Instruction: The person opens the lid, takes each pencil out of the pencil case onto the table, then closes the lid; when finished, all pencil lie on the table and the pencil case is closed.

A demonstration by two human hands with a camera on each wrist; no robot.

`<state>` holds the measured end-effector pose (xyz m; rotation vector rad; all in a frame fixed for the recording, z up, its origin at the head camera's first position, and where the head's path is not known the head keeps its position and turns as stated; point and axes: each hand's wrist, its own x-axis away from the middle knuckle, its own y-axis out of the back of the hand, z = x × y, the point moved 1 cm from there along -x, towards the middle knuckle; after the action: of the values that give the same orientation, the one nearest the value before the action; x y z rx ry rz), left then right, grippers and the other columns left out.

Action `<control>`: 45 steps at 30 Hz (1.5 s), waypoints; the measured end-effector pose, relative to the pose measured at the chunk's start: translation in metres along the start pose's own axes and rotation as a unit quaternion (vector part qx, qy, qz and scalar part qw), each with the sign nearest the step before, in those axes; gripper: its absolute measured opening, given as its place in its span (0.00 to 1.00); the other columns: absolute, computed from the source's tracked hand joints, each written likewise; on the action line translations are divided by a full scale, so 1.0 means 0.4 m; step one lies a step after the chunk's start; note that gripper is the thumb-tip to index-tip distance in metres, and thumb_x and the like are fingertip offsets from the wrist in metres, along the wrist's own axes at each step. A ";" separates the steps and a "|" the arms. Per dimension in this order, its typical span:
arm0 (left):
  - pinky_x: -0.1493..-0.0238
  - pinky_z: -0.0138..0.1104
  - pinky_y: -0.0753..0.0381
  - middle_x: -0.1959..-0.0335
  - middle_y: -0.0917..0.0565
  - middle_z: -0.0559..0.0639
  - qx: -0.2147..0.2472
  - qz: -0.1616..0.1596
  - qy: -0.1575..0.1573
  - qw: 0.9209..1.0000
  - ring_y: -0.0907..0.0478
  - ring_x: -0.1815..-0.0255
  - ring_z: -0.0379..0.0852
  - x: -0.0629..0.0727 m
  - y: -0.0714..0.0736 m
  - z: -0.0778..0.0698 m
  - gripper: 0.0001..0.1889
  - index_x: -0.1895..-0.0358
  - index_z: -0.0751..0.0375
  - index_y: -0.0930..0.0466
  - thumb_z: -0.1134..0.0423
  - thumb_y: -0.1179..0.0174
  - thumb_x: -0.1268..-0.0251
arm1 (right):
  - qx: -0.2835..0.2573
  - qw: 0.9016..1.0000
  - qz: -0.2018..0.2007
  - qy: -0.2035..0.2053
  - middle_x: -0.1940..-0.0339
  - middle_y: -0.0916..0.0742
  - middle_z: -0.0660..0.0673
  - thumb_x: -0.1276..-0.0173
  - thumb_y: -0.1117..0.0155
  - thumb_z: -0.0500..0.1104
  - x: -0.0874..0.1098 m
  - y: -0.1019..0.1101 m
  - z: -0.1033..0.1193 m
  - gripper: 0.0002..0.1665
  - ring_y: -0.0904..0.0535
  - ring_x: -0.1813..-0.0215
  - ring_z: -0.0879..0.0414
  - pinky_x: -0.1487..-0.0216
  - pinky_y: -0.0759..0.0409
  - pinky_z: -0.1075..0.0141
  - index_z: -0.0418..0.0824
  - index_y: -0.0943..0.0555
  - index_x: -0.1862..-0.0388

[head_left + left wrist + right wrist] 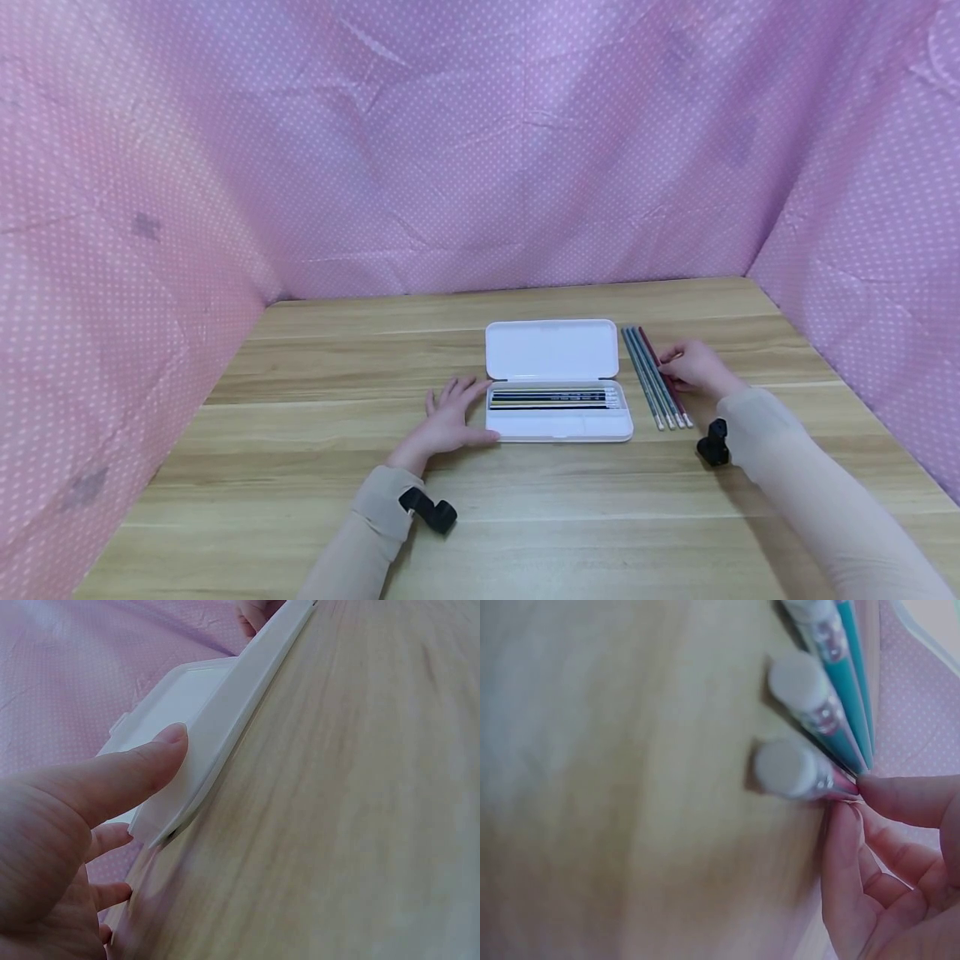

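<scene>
A white pencil case [525, 428] lies with its lid [551, 350] folded back. Several dark striped pencils [547, 399] lie side by side in its base. My left hand [448, 423] spreads around the case's left end, the thumb against the front side and the other fingers extended towards the back corner. To the right of the case, my right hand [699, 367] pinches a dark red pencil [678, 406] between thumb and fingertips. In the right wrist view, its white eraser [781, 766] is close over the wood. Several teal pencils [642, 372] lie just left of it.
The wooden table [337, 367] runs back to a pink dotted curtain [450, 167], which also hangs along both sides. A small black device [431, 510] is strapped to the left wrist, and another [714, 442] to the right.
</scene>
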<state>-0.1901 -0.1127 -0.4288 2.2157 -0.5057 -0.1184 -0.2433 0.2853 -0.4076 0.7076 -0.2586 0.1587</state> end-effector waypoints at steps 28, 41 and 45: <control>0.35 0.65 0.77 0.26 0.46 0.59 0.004 -0.002 -0.005 1.000 0.63 0.24 0.64 0.000 -0.002 0.006 0.46 0.28 0.46 0.41 0.47 0.29 0.53 | 0.039 0.997 -0.006 0.071 0.55 0.19 0.34 0.32 0.43 0.43 0.033 0.012 0.131 0.23 0.21 0.62 0.52 0.61 0.17 0.61 0.27 0.26 0.45; 0.35 0.65 0.77 0.26 0.46 0.59 0.006 -0.002 -0.008 1.000 0.62 0.24 0.63 -0.002 -0.003 0.007 0.45 0.28 0.47 0.41 0.48 0.29 0.53 | 0.047 0.982 0.026 0.182 0.68 0.19 0.41 0.35 0.39 0.38 0.066 -0.076 0.235 0.17 0.22 0.65 0.50 0.63 0.17 0.56 0.27 0.22 0.52; 0.35 0.65 0.77 0.26 0.46 0.59 0.006 -0.004 -0.010 1.000 0.62 0.24 0.63 -0.001 -0.003 0.006 0.46 0.28 0.46 0.41 0.48 0.29 0.53 | 0.058 0.979 0.038 0.193 0.66 0.18 0.40 0.36 0.39 0.38 0.068 -0.096 0.255 0.17 0.21 0.65 0.48 0.64 0.17 0.58 0.28 0.22 0.51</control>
<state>-0.1909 -0.1138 -0.4312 2.2294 -0.5099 -0.1410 -0.2268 0.1910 -0.3491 0.7675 0.0961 0.3821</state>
